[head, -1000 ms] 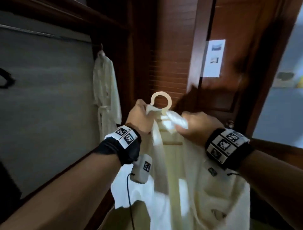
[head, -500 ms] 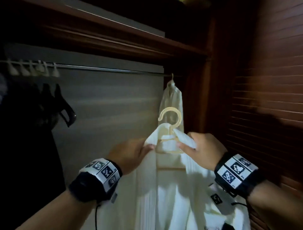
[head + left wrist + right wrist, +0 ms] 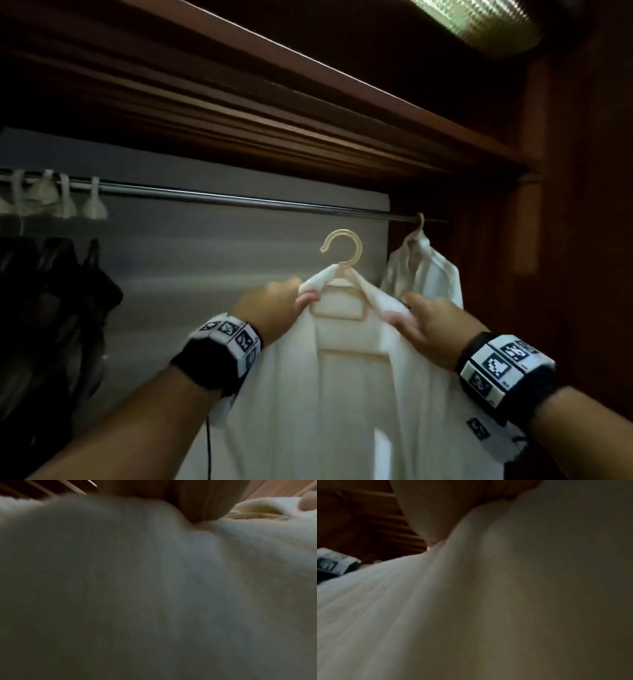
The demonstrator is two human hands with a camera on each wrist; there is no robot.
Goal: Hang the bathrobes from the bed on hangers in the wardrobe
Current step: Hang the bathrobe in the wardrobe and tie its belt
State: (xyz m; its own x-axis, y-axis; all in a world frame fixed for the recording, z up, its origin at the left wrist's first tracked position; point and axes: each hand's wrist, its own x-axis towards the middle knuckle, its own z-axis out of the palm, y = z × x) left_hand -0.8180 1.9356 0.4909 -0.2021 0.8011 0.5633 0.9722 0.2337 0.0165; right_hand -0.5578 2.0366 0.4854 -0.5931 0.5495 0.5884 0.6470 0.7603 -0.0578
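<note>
A white bathrobe hangs on a cream plastic hanger, held up in front of the wardrobe. My left hand grips the robe's left shoulder over the hanger arm. My right hand grips the right shoulder. The hanger's hook sits a little below the metal rail, not touching it. A second white bathrobe hangs from the rail at its right end. In both wrist views white robe cloth fills the picture, with a fingertip pressing into it.
A dark wooden shelf runs just above the rail. Several pale hanger hooks crowd the rail's left end, with dark garments below them. The wardrobe's wooden side wall stands close on the right. A ceiling light glows above.
The view has swung from the room door into the wardrobe. Both hands have lifted the robe and hanger up toward the rail, left of the hung robe.
</note>
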